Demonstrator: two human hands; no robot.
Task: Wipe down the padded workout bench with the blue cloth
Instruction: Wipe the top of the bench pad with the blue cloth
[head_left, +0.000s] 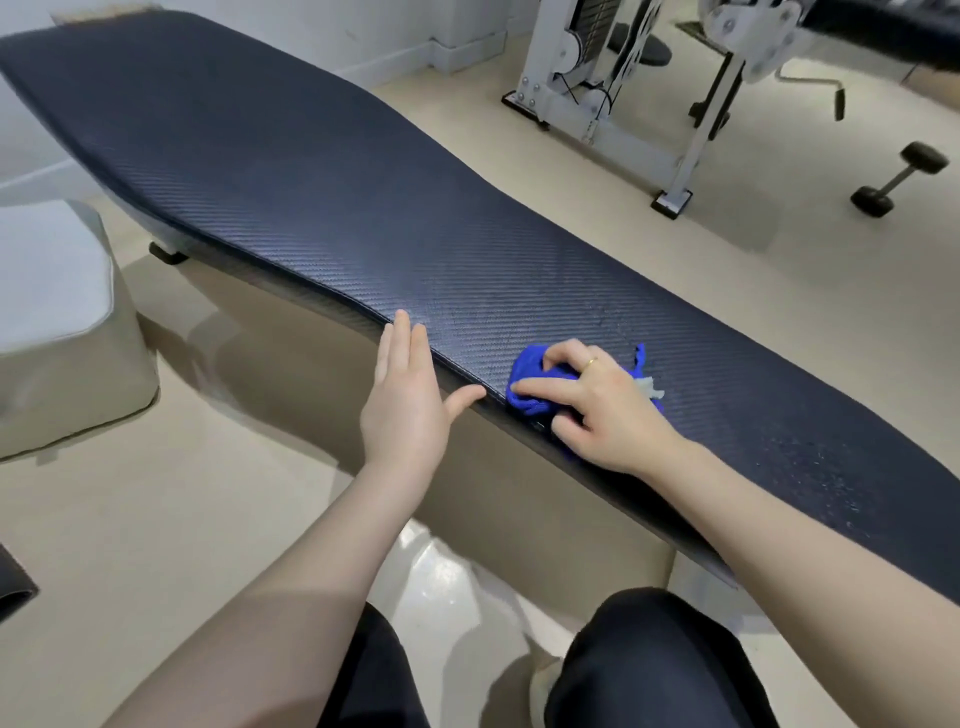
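Single head-worn wide-angle view, looking forward and steeply down from close above the near edge of the bench (311, 171), which runs diagonally from upper left to lower right, with the person's own knees at bottom frame.
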